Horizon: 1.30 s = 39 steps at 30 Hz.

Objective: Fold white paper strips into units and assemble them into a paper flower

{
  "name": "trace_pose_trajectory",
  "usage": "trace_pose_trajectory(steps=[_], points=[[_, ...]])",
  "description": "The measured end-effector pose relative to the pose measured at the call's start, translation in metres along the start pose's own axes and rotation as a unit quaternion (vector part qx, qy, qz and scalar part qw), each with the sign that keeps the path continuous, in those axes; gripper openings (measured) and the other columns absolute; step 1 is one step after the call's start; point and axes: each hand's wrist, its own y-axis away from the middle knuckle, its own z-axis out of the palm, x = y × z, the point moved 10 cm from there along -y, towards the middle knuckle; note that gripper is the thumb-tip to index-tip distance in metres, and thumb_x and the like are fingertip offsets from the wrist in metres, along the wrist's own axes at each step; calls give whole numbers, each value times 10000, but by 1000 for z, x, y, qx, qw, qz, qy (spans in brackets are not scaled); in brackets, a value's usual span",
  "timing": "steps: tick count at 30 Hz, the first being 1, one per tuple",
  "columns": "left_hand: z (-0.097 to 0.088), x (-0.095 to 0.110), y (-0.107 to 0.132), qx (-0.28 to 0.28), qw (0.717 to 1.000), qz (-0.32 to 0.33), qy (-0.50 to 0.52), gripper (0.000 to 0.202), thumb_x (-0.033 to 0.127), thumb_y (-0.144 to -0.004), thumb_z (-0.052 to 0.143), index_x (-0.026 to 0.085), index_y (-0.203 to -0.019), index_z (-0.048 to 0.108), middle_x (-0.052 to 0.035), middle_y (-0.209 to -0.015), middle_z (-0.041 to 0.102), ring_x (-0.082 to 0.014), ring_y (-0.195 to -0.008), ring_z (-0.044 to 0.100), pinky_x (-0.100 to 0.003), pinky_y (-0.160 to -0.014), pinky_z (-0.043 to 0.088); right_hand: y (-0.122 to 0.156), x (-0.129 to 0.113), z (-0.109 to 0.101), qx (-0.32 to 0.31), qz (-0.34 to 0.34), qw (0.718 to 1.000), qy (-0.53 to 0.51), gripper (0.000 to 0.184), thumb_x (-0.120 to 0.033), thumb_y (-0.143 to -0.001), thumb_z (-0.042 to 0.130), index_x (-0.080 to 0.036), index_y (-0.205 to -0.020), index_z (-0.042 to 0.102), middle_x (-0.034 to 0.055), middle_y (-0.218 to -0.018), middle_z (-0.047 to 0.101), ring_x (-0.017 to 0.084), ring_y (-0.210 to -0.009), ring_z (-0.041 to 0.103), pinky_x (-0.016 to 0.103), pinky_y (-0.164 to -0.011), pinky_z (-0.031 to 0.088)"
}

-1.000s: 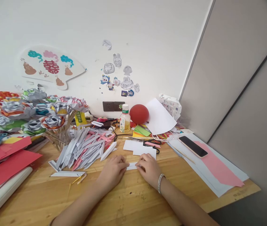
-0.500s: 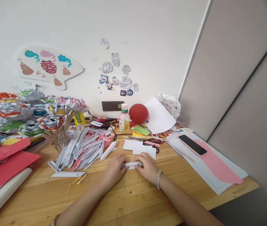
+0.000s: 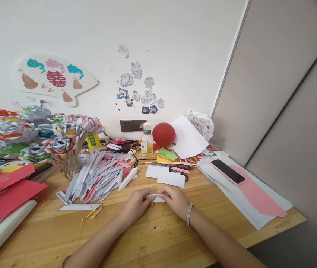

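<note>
Narrow white folded paper strip [image 3: 155, 197] pinched at its ends between left hand [image 3: 136, 205] and right hand [image 3: 176, 201], seemingly touching the wooden tabletop [image 3: 152, 238], just in front of flat white paper sheets [image 3: 166, 175].

The left hand [image 3: 135, 205], a second ago lying flat with its fingers over the white paper strip [image 3: 155, 197], now curls and pinches the strip's left end; the right hand [image 3: 176, 200] likewise goes from pressing down to gripping the right end with its fingertips. More of the strip now shows between the two hands; it looks narrower than before
</note>
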Motion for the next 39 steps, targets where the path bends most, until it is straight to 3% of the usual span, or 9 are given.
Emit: trace_pose_trajectory(steps=[9, 14, 24, 28, 32, 35, 39], points=[[1, 3, 3, -31, 999, -12, 34, 368, 437, -800, 372, 181, -611, 555, 21, -561, 541, -133, -543, 459, -225, -539, 336, 0, -1, 3, -36, -5, 998, -43, 157, -210, -830, 483, -193, -716, 589, -37, -604, 579, 118, -593, 542, 213, -584, 399], [-2, -3, 2, -14, 996, -29, 85, 324, 439, -780, 391, 180, -622, 504, 29, -542, 529, -115, -492, 419, -225, -496, 316, 2, 1, 8, -73, 18, 989, -130, 131, -168, -768, 503, -199, -852, 600, -40, -678, 588, 87, -478, 501, 199, -511, 403], [10, -13, 4, -79, 955, -95, 269, 187, 307, -661, 535, 163, -781, 534, 51, -585, 572, -89, -492, 465, -200, -488, 328, 4, -7, 3, -35, -11, 993, -111, 164, -159, -770, 481, -183, -765, 643, -27, -631, 605, 62, -388, 451, 186, -446, 386], [9, -13, 6, -89, 932, -106, 334, 232, 326, -659, 564, 143, -802, 554, 21, -613, 607, -86, -500, 471, -203, -509, 338, 4, -18, -3, 2, -101, 992, -76, 212, -159, -791, 457, -199, -821, 663, 15, -736, 664, 114, -558, 572, 236, -583, 462], [10, -18, 4, -91, 936, -84, 330, 319, 450, -694, 560, 144, -782, 551, 5, -668, 622, -87, -527, 476, -209, -531, 347, 8, -33, -8, 12, -178, 981, -71, 246, -159, -809, 426, -206, -848, 664, 46, -816, 674, 156, -780, 613, 284, -716, 481], [11, -20, 2, -79, 951, -60, 293, 340, 460, -674, 591, 154, -815, 544, 31, -647, 604, -89, -529, 475, -206, -530, 344, 8, -31, -6, -11, -150, 985, -82, 196, -194, -789, 495, -206, -902, 655, 53, -883, 659, 155, -787, 603, 265, -679, 482], [2, -12, 2, -43, 971, -26, 234, 306, 446, -712, 554, 157, -810, 546, 26, -648, 604, -102, -547, 491, -209, -526, 350, 4, -10, -4, -12, -43, 992, -121, 275, -231, -766, 545, -179, -1031, 596, 42, -830, 653, 150, -711, 595, 253, -625, 468]])
